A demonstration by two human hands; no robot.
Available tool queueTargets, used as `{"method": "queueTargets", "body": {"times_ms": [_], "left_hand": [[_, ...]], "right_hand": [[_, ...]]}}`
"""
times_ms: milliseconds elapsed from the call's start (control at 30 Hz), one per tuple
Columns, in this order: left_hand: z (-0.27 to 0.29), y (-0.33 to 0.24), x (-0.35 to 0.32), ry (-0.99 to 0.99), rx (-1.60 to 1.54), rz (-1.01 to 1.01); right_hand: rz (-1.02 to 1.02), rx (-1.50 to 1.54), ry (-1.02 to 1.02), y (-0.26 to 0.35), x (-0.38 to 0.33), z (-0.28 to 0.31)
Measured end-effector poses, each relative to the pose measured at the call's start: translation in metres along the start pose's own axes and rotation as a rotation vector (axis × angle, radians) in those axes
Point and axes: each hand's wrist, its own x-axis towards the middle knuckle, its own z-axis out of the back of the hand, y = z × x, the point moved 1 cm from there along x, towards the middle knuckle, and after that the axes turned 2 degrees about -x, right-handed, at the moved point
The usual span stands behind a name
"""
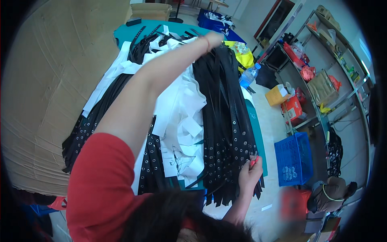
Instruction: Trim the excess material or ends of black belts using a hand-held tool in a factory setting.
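A thick bundle of black straps with metal eyelets [219,92] lies lengthwise on the right half of the green table [258,125]. My left arm stretches across the table, and my left hand [213,40] is at the bundle's far end. Its fingers are blurred and partly hidden, so their grip is unclear. Near the bundle's right front edge, my right hand [250,174] is closed around a small red-handled tool [254,162] with a metal tip, beside the eyelets. Crumpled white strips [183,109] fill the middle, some with dark loose threads.
More eyelet straps [86,127] lie on the left beside a big cardboard sheet [44,92]. A water bottle [250,75] and yellow bag [243,58] sit at the far right edge. A blue crate [293,159] and shelving [342,68] stand right, near another seated person [332,193].
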Motion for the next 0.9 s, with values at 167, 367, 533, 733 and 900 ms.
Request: {"method": "queueTargets", "body": {"times_ms": [167, 367, 533, 733, 900], "left_hand": [[0.049, 0.078, -0.253, -0.123, 0.724, -0.813], [0.167, 0.179, -0.474, -0.29, 1.214, 0.214], [0.209, 0.243, -0.557, -0.496, 0.834, -0.01], [0.236, 0.267, -0.586, -0.574, 0.762, -0.029], [0.28, 0.258, -0.6, -0.65, 0.654, -0.093]], "right_hand": [[-0.018, -0.41, 0.107, -0.007, -0.022, -0.001], [0.071, -0.076, -0.203, 0.012, -0.093, -0.013], [0.137, 0.447, 0.073, 0.095, -0.167, -0.13], [-0.051, 0.818, 0.877, 0.143, -0.272, -0.229], [0.016, 0.688, 1.102, 0.166, -0.3, -0.248]]}}
